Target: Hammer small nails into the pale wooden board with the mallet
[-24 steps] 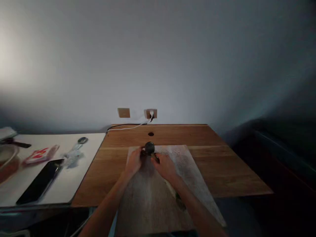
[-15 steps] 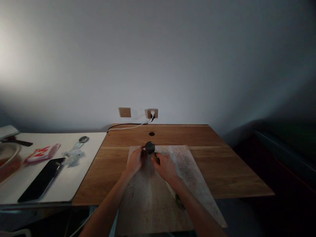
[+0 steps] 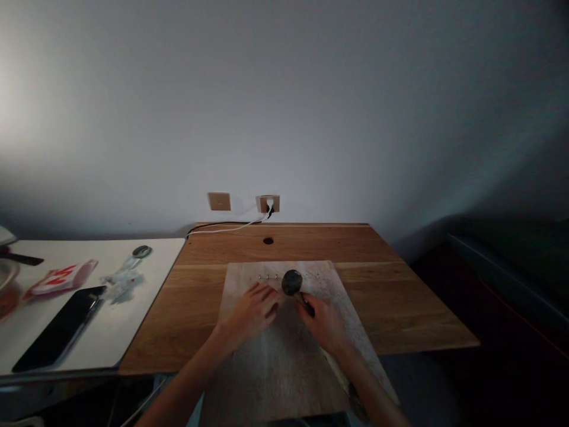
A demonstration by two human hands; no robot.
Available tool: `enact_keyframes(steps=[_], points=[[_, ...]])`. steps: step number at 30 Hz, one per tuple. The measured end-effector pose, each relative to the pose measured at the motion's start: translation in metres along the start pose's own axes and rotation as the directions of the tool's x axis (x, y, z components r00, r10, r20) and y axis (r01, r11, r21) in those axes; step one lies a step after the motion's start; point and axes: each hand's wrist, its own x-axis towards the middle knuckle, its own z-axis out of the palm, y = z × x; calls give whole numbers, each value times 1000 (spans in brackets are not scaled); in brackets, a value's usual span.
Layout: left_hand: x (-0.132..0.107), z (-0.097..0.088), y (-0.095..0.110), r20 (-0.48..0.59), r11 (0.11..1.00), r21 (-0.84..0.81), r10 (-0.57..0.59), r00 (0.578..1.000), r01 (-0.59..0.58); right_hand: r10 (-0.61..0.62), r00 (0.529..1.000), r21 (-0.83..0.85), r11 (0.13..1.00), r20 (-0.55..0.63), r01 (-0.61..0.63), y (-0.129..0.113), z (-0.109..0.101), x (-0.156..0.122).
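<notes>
A hammer (image 3: 292,283) with a round dark head is in my right hand (image 3: 326,323). My fingers wrap its handle close behind the head, and the rest of the handle runs back beneath my forearm. Several small nails (image 3: 268,277) stand upright in a short row near the far edge of a worn wooden board (image 3: 267,379). Just on the near side of that row, my left hand (image 3: 255,309) is low over the board, fingers extended and slightly apart, with nothing visible in them. The hammer head is to the right of the nails, apart from them.
The board lies on a brown wooden table (image 3: 400,320) against the wall. On a white table (image 3: 115,332) at the left are a black phone (image 3: 60,329), a red and white packet (image 3: 62,279), crumpled clear plastic (image 3: 122,281) and a bowl (image 3: 9,281). Cables run to a wall socket (image 3: 269,204).
My left hand has drawn back toward me from the nails, baring the row, and its fingers have loosened. The hammer in my right hand has shifted right and slightly nearer. My view has turned slightly.
</notes>
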Motion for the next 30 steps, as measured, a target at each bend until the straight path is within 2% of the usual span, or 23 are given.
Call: enact_keyframes(steps=[1, 3, 6, 8, 10, 12, 14, 15, 16, 17, 18, 19, 20, 21, 23, 25, 30], points=[[-1, -1, 16, 92, 989, 29, 141, 986, -144, 5, 1000, 1, 1000, -7, -5, 7, 0, -4], [-1, -2, 46, 184, 937, 111, 309, 933, -332, 19, 1000, 5, 1000, -17, -19, 19, 3, -10], [2, 0, 74, 238, 892, 232, 335, 912, -388, 32, 999, 34, 999, -27, -31, 26, 7, -13], [4, 3, 76, 242, 893, 240, 325, 914, -381, 31, 999, 61, 998, -38, -28, 26, 8, -13], [4, 3, 67, 221, 919, 183, 307, 926, -349, 31, 999, 85, 996, -40, -28, 25, 8, -13], [2, 1, 45, 172, 969, 69, 222, 960, -237, 36, 999, 110, 993, -38, -32, 24, 6, -13], [-2, -3, 16, 103, 998, -65, 9, 995, -2, 38, 999, 134, 990, -31, -34, 24, 5, -14], [-4, -6, 0, 51, 980, -128, -146, 988, 152, 39, 999, 143, 989, -27, -34, 23, 5, -14], [-7, -8, -16, -17, 935, -182, -311, 950, 303, 40, 999, 148, 988, -26, -35, 23, 4, -14], [-9, -10, -31, -68, 876, -230, -449, 891, 424, 42, 999, 153, 988, -22, -38, 23, 4, -14], [-11, -11, -45, -111, 822, -270, -544, 831, 502, 47, 999, 157, 987, -19, -44, 22, 4, -14], [-12, -11, -56, -121, 784, -297, -598, 793, 545, 53, 998, 160, 986, -17, -50, 22, 3, -14], [-14, -10, -64, -115, 764, -316, -619, 777, 563, 59, 998, 163, 985, -15, -55, 21, 3, -14], [-14, -9, -71, -102, 759, -328, -620, 778, 562, 63, 998, 164, 985, -14, -60, 21, 3, -15], [-14, -6, -77, -72, 773, -342, -588, 806, 534, 70, 997, 161, 985, -17, -67, 20, 3, -15], [-13, -4, -78, -57, 786, -351, -560, 827, 509, 74, 997, 162, 984, -23, -70, 20, 3, -15], [-12, -2, -78, -46, 788, -364, -548, 835, 497, 78, 997, 159, 984, -19, -74, 20, 4, -15]])
